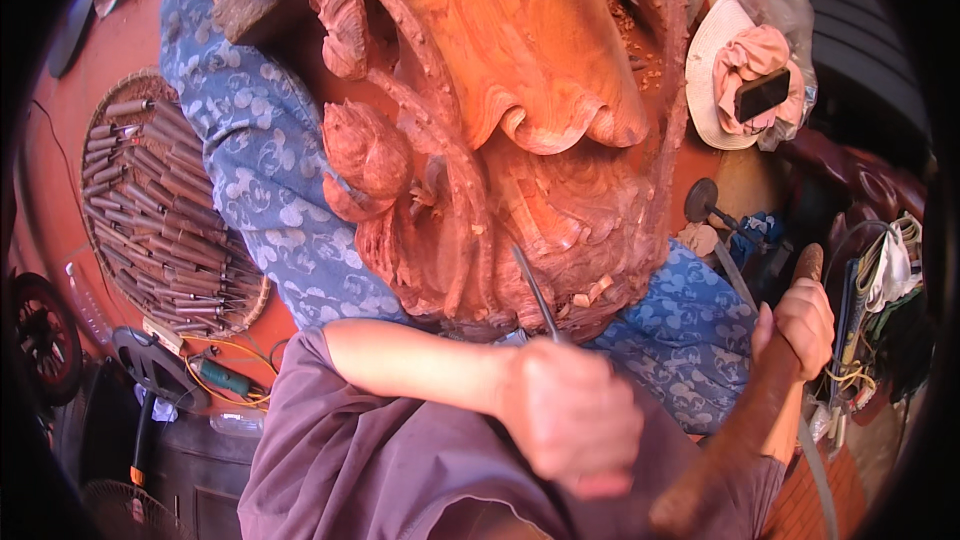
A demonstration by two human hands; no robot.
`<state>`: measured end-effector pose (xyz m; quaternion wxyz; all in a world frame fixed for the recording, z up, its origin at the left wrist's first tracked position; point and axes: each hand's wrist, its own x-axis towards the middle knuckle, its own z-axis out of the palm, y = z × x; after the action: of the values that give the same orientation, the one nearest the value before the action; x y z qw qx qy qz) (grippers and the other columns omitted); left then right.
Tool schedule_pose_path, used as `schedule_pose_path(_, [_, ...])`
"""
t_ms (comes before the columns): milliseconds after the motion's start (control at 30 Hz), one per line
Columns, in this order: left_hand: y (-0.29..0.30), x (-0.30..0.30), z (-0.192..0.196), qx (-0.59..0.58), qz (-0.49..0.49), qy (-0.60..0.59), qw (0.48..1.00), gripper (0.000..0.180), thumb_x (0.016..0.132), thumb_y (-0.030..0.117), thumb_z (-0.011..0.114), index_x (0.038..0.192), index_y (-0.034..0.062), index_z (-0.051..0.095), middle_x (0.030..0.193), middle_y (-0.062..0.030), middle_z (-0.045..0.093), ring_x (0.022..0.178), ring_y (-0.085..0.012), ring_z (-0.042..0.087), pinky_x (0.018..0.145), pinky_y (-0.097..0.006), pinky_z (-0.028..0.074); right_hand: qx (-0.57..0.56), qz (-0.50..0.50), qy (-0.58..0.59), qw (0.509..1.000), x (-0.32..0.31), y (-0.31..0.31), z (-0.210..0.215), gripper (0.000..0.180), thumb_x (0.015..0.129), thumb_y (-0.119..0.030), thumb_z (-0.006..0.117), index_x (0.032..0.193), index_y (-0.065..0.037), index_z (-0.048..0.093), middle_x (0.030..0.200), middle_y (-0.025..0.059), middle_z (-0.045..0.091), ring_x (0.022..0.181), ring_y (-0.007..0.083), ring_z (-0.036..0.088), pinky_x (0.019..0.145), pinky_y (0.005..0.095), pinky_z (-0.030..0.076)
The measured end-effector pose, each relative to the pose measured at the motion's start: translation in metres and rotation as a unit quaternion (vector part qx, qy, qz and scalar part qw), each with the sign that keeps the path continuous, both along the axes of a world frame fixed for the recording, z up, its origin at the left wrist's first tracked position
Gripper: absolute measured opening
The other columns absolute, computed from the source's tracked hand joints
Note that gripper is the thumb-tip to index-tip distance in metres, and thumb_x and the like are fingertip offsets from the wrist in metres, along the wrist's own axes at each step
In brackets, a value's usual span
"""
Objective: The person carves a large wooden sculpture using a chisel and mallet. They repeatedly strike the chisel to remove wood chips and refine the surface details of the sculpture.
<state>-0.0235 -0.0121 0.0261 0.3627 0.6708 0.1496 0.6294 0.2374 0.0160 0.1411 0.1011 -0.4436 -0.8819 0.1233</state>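
Observation:
A large reddish wood carving, with a smooth orange curled sheet at its top, lies before me between my legs. My left hand, blurred, is closed around a carving chisel. The chisel's narrow metal blade points up and away, over the lower part of the carving; whether its tip touches the wood I cannot tell. The handle is hidden in my fist. My right hand grips a wooden club on the right, its thick end slanting down toward my lap, apart from the chisel.
A round woven basket of many wooden-handled tools sits on the red floor at left. Near it are a green power tool and yellow cord. At upper right lie a white hat, cloth and a phone. Small wood chips rest on the carving.

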Motion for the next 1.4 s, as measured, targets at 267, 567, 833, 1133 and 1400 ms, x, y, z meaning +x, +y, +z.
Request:
schedule_pose_path(267, [0.001,0.008,0.001,-0.134,-0.148,-0.079,0.977,0.034,0.091,0.027,0.052,0.060,0.0130,0.047,0.062,0.0001,0.040,0.052,-0.0155,0.045,0.045,-0.029,0.030,0.000,-0.026,0.017,1.000,-0.011,0.006,0.001,0.030,0.071,0.007,0.073,0.082,-0.003,0.047,0.063,0.0103,0.052,0.053,0.0255,0.050,0.054,0.0382,0.047])
schedule_pose_path(567, [0.003,0.006,-0.006,-0.201,-0.149,-0.105,0.962,0.032,0.089,0.024,0.051,0.059,0.0122,0.048,0.061,-0.0008,0.040,0.050,-0.0171,0.044,0.044,-0.032,0.030,-0.029,-0.013,0.026,0.999,-0.018,0.010,0.002,0.030,0.072,0.005,0.074,0.081,-0.003,0.046,0.063,0.0103,0.052,0.053,0.0257,0.050,0.055,0.0392,0.048])
schedule_pose_path(833, [0.005,0.004,-0.006,-0.227,-0.131,-0.135,0.956,0.030,0.087,0.021,0.051,0.058,0.0114,0.048,0.060,-0.0014,0.039,0.049,-0.0178,0.044,0.043,-0.032,0.030,-0.049,-0.001,0.028,0.998,-0.023,0.011,0.004,0.033,0.072,0.003,0.076,0.081,-0.004,0.046,0.065,0.0099,0.053,0.054,0.0255,0.051,0.054,0.0389,0.047])
schedule_pose_path(1133, [0.006,0.004,-0.007,-0.239,-0.129,-0.150,0.950,0.022,0.080,0.017,0.054,0.059,0.0110,0.050,0.061,-0.0015,0.040,0.050,-0.0190,0.045,0.043,-0.033,0.033,-0.083,-0.002,0.057,0.995,-0.029,0.011,0.008,0.033,0.071,0.002,0.077,0.081,-0.005,0.046,0.065,0.0085,0.052,0.055,0.0247,0.050,0.053,0.0384,0.046])
schedule_pose_path(1400, [0.000,0.010,-0.011,-0.218,-0.121,-0.142,0.958,0.017,0.077,0.016,0.056,0.062,0.0107,0.052,0.061,-0.0013,0.042,0.052,-0.0198,0.047,0.044,-0.034,0.036,-0.021,0.024,0.023,0.999,-0.029,0.004,0.008,0.030,0.069,0.009,0.072,0.080,-0.004,0.046,0.064,0.0106,0.053,0.053,0.0266,0.050,0.052,0.0391,0.046])
